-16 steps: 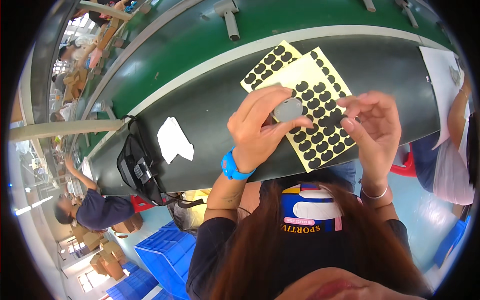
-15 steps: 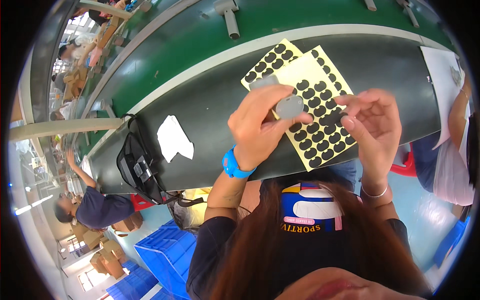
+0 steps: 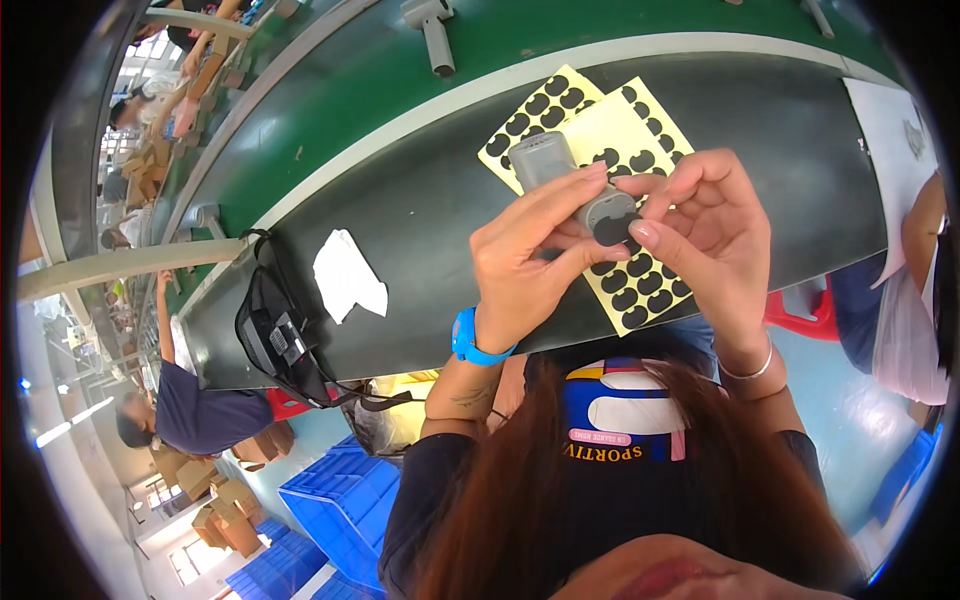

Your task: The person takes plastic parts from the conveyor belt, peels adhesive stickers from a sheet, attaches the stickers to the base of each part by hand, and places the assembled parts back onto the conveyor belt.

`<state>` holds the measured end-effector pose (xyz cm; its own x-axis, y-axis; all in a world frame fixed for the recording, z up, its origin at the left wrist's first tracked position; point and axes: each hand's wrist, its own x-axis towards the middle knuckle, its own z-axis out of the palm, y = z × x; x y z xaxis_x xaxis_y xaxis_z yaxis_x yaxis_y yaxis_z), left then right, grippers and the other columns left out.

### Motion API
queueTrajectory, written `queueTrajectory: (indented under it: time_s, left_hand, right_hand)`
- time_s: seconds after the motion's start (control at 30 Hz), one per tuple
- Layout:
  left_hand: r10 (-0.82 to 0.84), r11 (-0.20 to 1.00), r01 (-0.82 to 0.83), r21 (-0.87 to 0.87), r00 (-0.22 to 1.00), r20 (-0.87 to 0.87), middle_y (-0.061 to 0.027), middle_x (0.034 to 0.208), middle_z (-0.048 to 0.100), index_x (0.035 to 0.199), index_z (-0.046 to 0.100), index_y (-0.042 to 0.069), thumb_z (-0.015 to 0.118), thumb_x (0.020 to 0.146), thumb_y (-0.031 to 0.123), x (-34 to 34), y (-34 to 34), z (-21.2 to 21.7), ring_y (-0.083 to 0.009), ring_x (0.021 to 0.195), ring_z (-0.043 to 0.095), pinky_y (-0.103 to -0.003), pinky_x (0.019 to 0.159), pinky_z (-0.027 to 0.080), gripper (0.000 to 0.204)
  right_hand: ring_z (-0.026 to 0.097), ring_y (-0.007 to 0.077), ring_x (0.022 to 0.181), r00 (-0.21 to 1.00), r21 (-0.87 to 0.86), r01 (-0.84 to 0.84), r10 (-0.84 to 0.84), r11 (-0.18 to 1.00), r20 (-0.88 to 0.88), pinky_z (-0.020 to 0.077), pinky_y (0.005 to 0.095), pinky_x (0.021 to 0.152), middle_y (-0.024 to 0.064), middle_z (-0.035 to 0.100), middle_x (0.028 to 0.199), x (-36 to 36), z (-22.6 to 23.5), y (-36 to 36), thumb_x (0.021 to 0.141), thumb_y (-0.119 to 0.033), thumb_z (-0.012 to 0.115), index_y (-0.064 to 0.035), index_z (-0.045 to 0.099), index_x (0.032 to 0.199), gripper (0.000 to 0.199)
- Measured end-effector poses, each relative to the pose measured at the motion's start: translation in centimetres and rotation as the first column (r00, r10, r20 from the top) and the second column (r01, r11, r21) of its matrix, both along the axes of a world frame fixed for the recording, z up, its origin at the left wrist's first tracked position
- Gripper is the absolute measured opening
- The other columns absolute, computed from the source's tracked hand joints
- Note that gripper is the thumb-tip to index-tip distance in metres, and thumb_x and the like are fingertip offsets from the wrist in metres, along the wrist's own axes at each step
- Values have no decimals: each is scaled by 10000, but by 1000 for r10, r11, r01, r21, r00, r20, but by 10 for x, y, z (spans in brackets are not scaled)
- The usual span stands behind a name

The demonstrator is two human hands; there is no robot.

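My left hand [image 3: 525,245] is closed round a grey plastic part [image 3: 543,160], a tubular piece with a rounded end face turned toward me. Between the thumb and fingers of my right hand [image 3: 712,240] is a black sticker [image 3: 613,230], a notched oval that lies against the lower part of that end face. Whether its whole surface touches the part I cannot tell. Under both hands are yellow backing sheets [image 3: 610,125] with rows of the same black stickers; my hands hide some of them.
The dark conveyor belt [image 3: 430,210] carries a white paper piece [image 3: 348,277] and a black bag [image 3: 275,325] on the left. A grey T-shaped part [image 3: 437,45] lies on the green surface beyond. Blue crates [image 3: 335,500] stand lower left. People sit at both sides.
My right hand has brought the black sticker leftward onto the grey part's end. My left hand has tilted the part, so more of its body shows.
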<state>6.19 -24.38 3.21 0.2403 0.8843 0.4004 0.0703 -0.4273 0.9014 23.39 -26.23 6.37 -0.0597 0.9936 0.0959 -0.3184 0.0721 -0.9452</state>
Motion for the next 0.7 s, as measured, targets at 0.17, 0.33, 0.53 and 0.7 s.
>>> queueTrajectory:
  time_s: [0.17, 0.33, 0.53, 0.7]
  left_hand:
    - [-80, 992, 84, -91, 995, 52, -187, 1195, 605, 1168, 621, -37, 699, 704, -129, -6, -1, 2, -183, 809, 683, -243, 663, 569, 479]
    - [-119, 983, 133, -128, 987, 107, -189, 1223, 588, 1174, 624, -22, 696, 741, -103, -6, -1, -2, -191, 815, 694, -258, 690, 578, 446]
    - [-151, 973, 174, -149, 976, 154, -193, 1223, 587, 1178, 623, -18, 679, 766, -94, -7, -1, -2, -191, 844, 688, -257, 709, 571, 423]
    - [-137, 976, 161, -146, 977, 165, -191, 1217, 593, 1166, 634, -12, 685, 773, -69, -7, -1, -3, -183, 830, 688, -250, 707, 562, 400]
  right_hand:
    - [598, 224, 1059, 1000, -9, 10, -10, 1000, -20, 503, 294, 850, 68, 569, 858, 0, -2, 0, 794, 136, 619, -24, 459, 1013, 315]
    - [600, 218, 1046, 999, -1, 16, -16, 1000, -31, 512, 302, 854, 69, 564, 865, 0, -3, -1, 793, 138, 617, -24, 456, 1012, 317]
    - [600, 210, 1039, 1000, 2, 13, -13, 1000, -15, 536, 305, 847, 77, 559, 880, 2, -4, -1, 795, 141, 611, -24, 446, 998, 309]
    - [604, 212, 1030, 1000, 5, 2, -2, 1000, 3, 543, 310, 850, 88, 564, 883, 3, -3, -1, 798, 132, 613, -22, 438, 989, 302]
